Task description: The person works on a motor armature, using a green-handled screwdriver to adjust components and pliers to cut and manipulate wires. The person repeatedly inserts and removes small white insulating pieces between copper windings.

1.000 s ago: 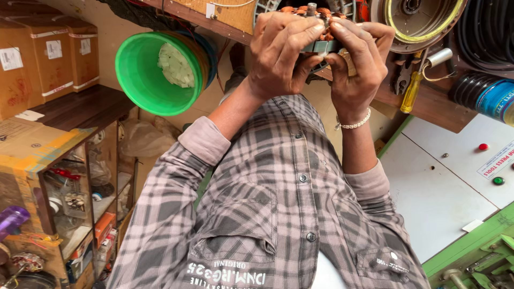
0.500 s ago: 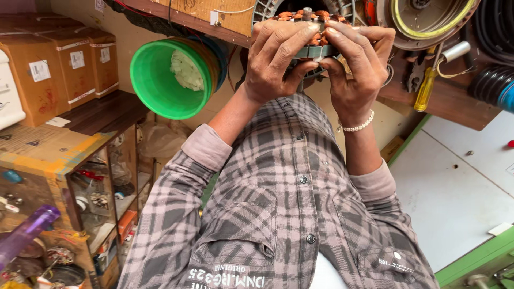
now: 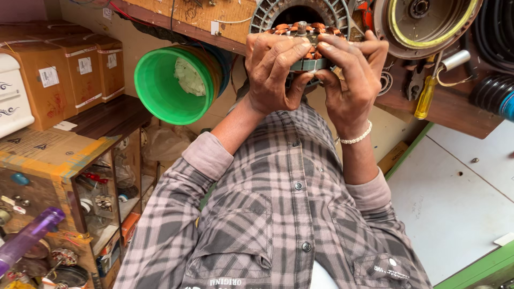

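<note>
Copper-wound round motor stator with a grey steel core and a short centre shaft (image 3: 308, 40) sits clamped between both hands, raised in front of the checked shirt (image 3: 278, 214). Left hand (image 3: 276, 72) is wrapped round its left side, thumb under, fingers curled over the windings; right hand (image 3: 350, 80), with a white bead bracelet (image 3: 356, 136) at the wrist, is closed on the right side.

Risks, as judgement: fingertips press straight on the thin copper coils, so a hard squeeze or a slip could nick the enamel or bend a winding. Grip is only at the edges; if either hand loosens, the heavy core could drop onto the lap or floor. The grey vented fan housing (image 3: 267, 13) just behind the hands is close enough for the shaft to knock it.

Containers: green plastic bucket (image 3: 174, 83), lying on its side well left of the left hand, holds what looks like a crumpled pale rag or paper. Brown cardboard boxes (image 3: 80, 69) farther left are shut, contents hidden. Glass-fronted wooden cabinet (image 3: 101, 198), below and left of the hands, holds small mixed parts, too small to tell
</note>
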